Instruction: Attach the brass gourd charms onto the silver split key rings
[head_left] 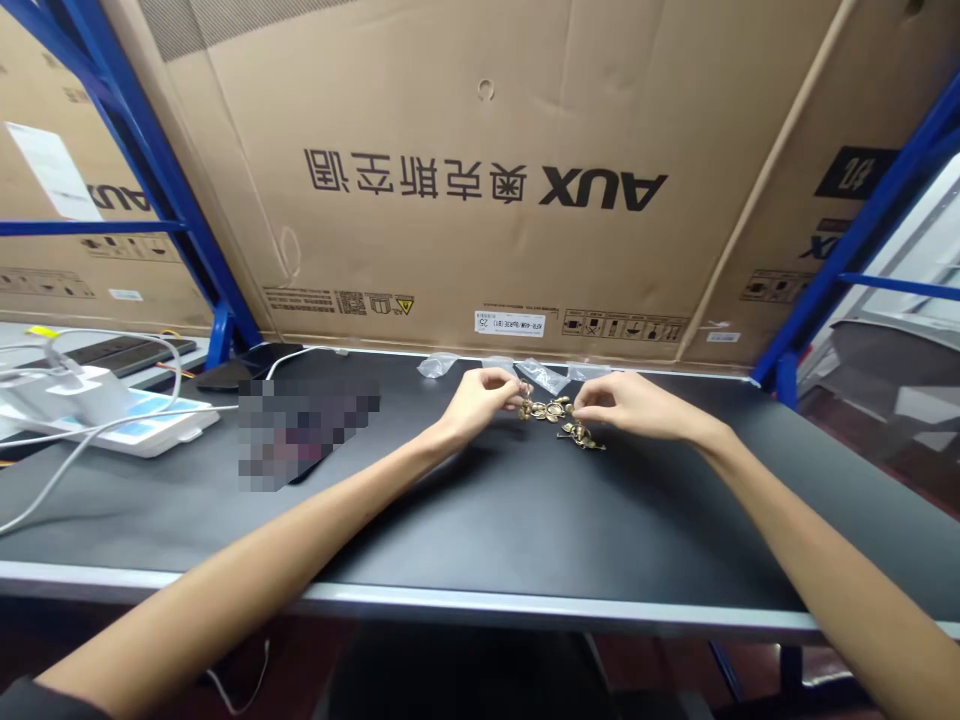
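Stretched between my hands just above the black tabletop is a gold-coloured charm bracelet (547,410), with round links and small dangling pieces. My left hand (482,402) pinches its left end between thumb and fingers. On the other side my right hand (636,405) is closed in a pinch at the right end. More gold-coloured pieces (580,436) hang or lie below the right fingertips; I cannot tell whether they touch the table. Small clear plastic bags (545,377) lie right behind the bracelet.
A large cardboard box (465,260) stands upright along the table's back edge. Blue metal posts (154,140) frame both sides. At left are a white power strip (154,425) with cables and a partly blurred dark object (307,430). Another clear bag (437,365) lies at the back.
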